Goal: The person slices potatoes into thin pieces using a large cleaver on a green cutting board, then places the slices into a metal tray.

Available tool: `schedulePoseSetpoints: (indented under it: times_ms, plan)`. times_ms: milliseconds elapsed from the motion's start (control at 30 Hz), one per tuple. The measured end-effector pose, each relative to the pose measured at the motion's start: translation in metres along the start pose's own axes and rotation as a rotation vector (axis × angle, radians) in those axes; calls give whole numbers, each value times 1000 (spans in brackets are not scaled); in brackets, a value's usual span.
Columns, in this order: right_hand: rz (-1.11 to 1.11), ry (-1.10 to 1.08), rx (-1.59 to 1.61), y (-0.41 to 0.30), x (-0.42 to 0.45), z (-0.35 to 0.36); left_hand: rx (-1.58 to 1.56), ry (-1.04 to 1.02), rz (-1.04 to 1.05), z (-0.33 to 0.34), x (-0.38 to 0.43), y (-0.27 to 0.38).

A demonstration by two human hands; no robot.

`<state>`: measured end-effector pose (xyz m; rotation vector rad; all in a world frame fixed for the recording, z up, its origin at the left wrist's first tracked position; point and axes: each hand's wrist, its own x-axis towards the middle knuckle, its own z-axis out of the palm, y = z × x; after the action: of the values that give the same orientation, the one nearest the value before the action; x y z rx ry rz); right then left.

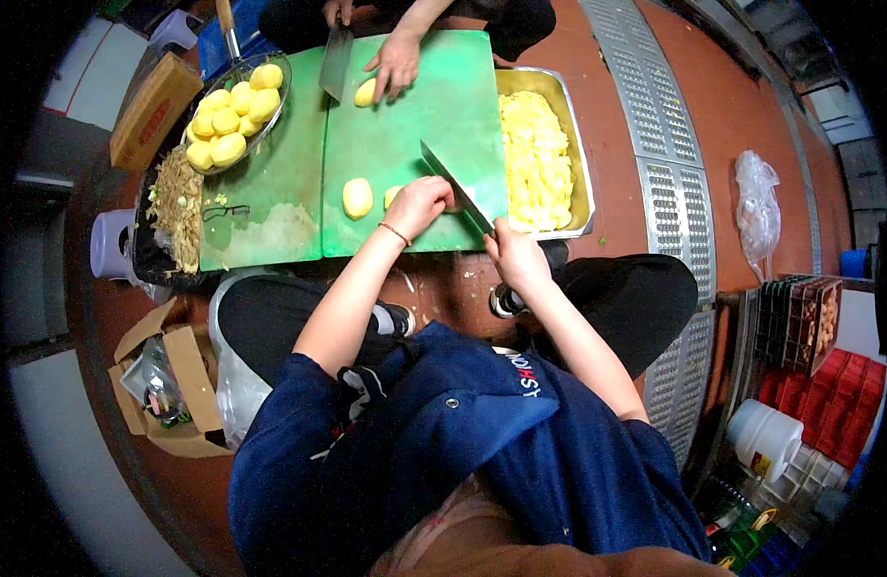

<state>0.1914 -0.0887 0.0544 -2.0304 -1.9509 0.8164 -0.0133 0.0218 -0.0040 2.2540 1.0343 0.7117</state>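
My right hand (pixel 519 256) grips the handle of a kitchen knife (pixel 458 187), its dark blade slanting up and left over the green cutting board (pixel 429 144). Beside that blade, my left hand (pixel 418 205) rests on the board with its fingers curled down. Those fingers hide whatever lies beneath them. Part of a peeled potato (pixel 391 195) shows just behind my left hand. Another peeled potato (pixel 357 198) lies farther left, apart from the hand. Right of the board, a metal tray (pixel 584 180) holds a heap of sliced potato (pixel 535 162).
Across the board, a co-worker's hand (pixel 396 65) touches a potato (pixel 365 92); their other hand (pixel 336 11) holds a cleaver (pixel 336 61). A strainer (pixel 284 90) of peeled potatoes stands at left, near a heap of peelings (pixel 178 216). An opened carton (pixel 191 360) sits on the floor.
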Motion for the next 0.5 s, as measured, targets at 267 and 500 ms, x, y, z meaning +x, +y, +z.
schedulePoseSetpoints:
  times_ms: [267,500]
  plan:
    - [-10,-15,18,3,3,6,41,23,-24,1,-4,3]
    - [-23,-9,67,-6,2,-1,99,51,-46,1,-6,2]
